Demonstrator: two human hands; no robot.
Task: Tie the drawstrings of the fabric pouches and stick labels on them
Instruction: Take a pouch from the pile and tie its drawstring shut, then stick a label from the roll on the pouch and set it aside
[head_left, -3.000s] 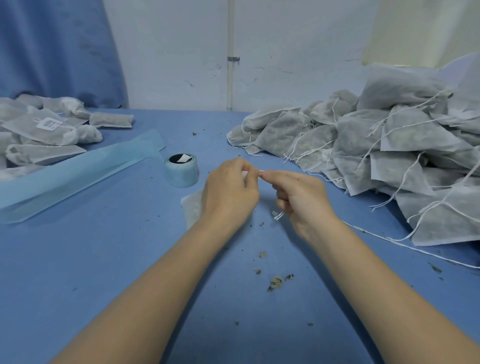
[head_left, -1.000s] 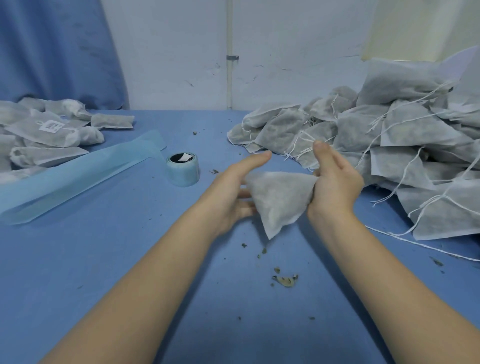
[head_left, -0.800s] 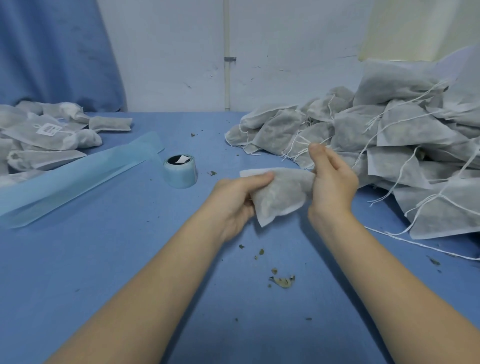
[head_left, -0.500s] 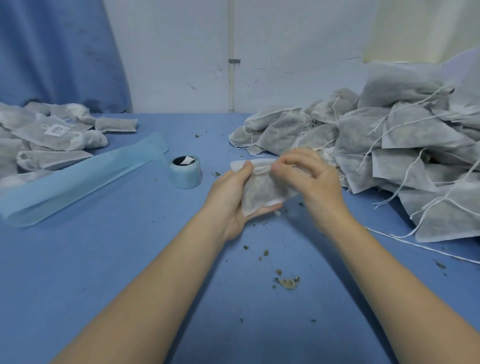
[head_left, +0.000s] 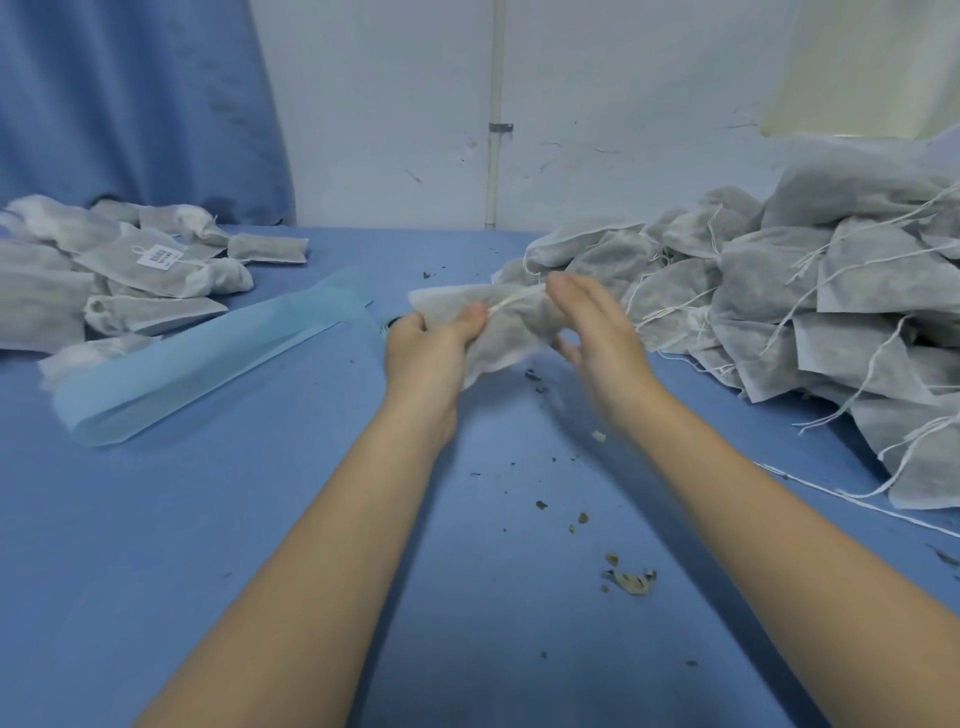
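My left hand (head_left: 431, 348) grips a grey fabric pouch (head_left: 506, 338) just above the blue table, thumb pressed on its gathered top. A white drawstring (head_left: 514, 300) runs taut from that thumb to the fingers of my right hand (head_left: 597, 332), which is blurred, fingers stretched, on the pouch's right side. The label roll (head_left: 389, 325) is almost hidden behind my left hand. A pile of pouches with loose strings (head_left: 810, 291) lies at the right. Tied pouches (head_left: 104, 291) lie at the left, one bearing a white label (head_left: 158, 256).
A long light-blue backing strip (head_left: 208, 358) trails from the roll toward the left. Dried herb crumbs (head_left: 631, 579) are scattered on the blue table (head_left: 156, 545) between my forearms. A loose white string (head_left: 857, 499) lies at the right. A wall and blue curtain stand behind.
I picked up a pouch and turned it between both hands. My left hand now bunches its top, and my right hand has swung out to the right with the drawstring.
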